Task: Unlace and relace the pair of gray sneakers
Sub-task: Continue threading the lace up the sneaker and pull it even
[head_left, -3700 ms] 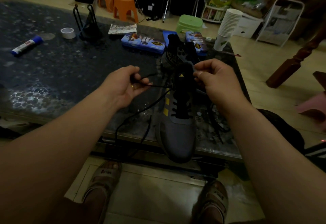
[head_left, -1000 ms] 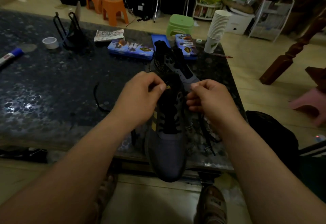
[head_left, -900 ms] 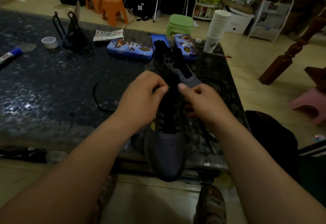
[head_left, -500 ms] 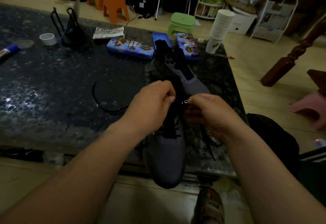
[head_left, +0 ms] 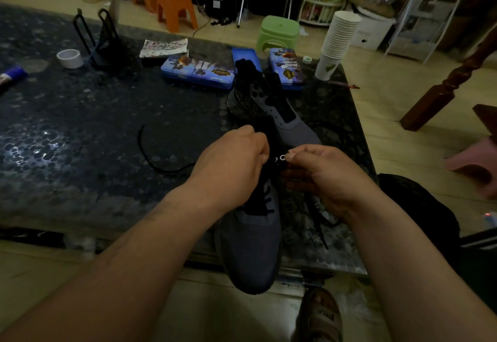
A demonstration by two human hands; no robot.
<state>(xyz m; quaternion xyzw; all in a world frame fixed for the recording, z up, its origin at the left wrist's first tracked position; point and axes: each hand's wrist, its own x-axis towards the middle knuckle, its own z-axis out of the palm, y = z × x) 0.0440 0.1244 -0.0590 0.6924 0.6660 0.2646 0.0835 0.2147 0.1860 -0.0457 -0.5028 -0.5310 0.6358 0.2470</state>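
A gray sneaker (head_left: pixel 251 247) lies at the table's front edge, its toe hanging over toward me. My left hand (head_left: pixel 231 166) has its fingers curled at the left side of the black tongue, where it pinches the black lace (head_left: pixel 158 162). My right hand (head_left: pixel 322 177) pinches the right eyelet flap near the top metal eyelets. The lace trails left across the dark table (head_left: pixel 80 131). The second gray sneaker (head_left: pixel 271 110) lies just behind the first, with no lace in its eyelets. A loose black lace (head_left: pixel 317 215) lies under my right wrist.
Blue tin cases (head_left: pixel 199 72) and a stack of paper cups (head_left: pixel 337 43) stand at the back of the table. A tape roll (head_left: pixel 70 58), a black wire stand (head_left: pixel 102 43) and a glue stick (head_left: pixel 10 75) are at the left. Stools stand on the floor beyond.
Both hands have come together from a spread pull on the lace to the upper eyelets of the near sneaker. The slack lace now lies in a loop on the table at the left.
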